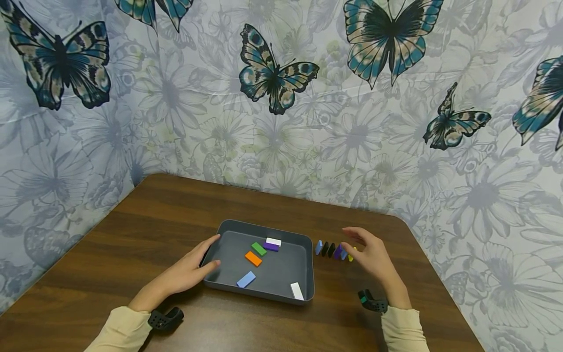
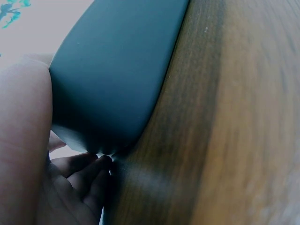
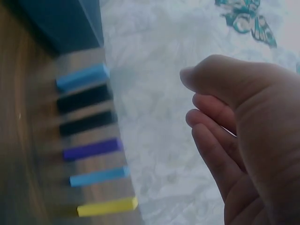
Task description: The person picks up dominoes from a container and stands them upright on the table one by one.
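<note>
A dark grey tray (image 1: 277, 264) sits on the table, holding loose domino blocks: orange (image 1: 253, 258), green (image 1: 258, 249), purple (image 1: 270, 247), blue (image 1: 246, 279) and two white, one of them (image 1: 296, 291) near the front right corner. My left hand (image 1: 186, 269) grips the tray's left side, thumb over the rim and fingers along the outer wall. To the right of the tray, blocks stand on edge in a spaced row: light blue (image 3: 83, 78), two black, purple (image 3: 93, 149), blue (image 3: 99, 176) and yellow (image 3: 108, 206). Above the row's yellow end hovers my right hand (image 1: 369, 252), fingers loosely bent, holding nothing.
The brown wooden table (image 1: 184, 205) has rounded far corners. Behind it hangs a floral wall covering (image 1: 281, 142) with butterflies. Black wrist straps (image 1: 165, 320) circle both wrists.
</note>
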Motion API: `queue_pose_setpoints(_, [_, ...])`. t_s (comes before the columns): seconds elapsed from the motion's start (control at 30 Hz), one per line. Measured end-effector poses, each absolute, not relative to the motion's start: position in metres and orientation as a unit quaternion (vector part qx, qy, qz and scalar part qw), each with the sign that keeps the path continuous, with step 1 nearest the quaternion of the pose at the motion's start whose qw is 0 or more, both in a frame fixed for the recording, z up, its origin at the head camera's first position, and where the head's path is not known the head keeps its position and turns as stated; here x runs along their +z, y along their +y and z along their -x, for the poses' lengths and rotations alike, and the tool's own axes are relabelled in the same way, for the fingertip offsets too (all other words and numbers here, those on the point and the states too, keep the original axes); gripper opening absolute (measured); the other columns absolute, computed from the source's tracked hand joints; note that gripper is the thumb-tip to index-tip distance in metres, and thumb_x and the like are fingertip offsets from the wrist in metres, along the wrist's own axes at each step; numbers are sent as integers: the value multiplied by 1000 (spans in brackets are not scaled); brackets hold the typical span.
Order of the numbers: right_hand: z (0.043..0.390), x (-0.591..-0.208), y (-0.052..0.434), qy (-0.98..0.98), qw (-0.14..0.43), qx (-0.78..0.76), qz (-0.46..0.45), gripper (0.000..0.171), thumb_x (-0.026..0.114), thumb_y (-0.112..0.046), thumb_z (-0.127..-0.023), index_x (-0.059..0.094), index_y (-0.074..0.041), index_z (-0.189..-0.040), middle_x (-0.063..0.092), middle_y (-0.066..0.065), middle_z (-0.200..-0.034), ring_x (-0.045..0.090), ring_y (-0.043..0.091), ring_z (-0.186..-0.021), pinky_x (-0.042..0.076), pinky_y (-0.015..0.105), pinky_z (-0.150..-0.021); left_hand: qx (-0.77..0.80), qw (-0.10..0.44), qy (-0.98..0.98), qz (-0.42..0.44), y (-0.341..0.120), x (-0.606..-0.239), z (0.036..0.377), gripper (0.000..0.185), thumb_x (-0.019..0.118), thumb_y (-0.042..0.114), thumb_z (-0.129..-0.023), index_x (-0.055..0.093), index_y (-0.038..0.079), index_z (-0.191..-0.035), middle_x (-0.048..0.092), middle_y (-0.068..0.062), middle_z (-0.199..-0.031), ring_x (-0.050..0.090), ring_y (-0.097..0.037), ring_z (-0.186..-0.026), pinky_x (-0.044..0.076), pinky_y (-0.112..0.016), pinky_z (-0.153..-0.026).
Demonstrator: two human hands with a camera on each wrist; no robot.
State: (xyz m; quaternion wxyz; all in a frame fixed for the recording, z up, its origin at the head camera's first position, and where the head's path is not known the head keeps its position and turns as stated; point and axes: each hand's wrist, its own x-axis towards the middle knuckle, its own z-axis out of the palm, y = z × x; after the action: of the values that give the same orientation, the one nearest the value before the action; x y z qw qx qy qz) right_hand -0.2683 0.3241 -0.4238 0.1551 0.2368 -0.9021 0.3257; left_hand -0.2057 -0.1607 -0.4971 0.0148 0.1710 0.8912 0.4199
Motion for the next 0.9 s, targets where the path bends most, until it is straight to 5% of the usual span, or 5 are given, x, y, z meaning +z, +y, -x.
queue_pose_setpoints(0.53, [253, -406, 279, -879, 158, 318, -318, 40, 80, -5, -89, 68, -10, -128, 72, 9, -125, 71, 32, -114, 60, 46, -88, 424, 11, 890, -171, -159, -497, 205, 75, 58, 39, -106, 21, 12, -165, 23, -23, -168, 26, -49, -152, 30, -72, -113])
queue_pose_setpoints(0.77, [246, -403, 257, -877, 141, 304, -344, 39, 81, -10, -90, 69, -15, -128, 72, -2, -121, 71, 19, -108, 56, 30, -74, 421, 13, 890, -172, -160, -497, 206, 75, 57, 40, -106, 20, 12, -165, 22, -23, -168, 25, -49, -152, 30, -71, -113])
queue_pose_setpoints(0.9, [244, -404, 248, -869, 146, 292, -372, 39, 82, -11, -89, 70, -15, -126, 72, -4, -119, 70, 15, -102, 58, 31, -81, 421, 15, 890, -172, -160, -497, 206, 75, 57, 39, -107, 20, 12, -165, 21, -23, -168, 24, -49, -152, 30, -72, -113])
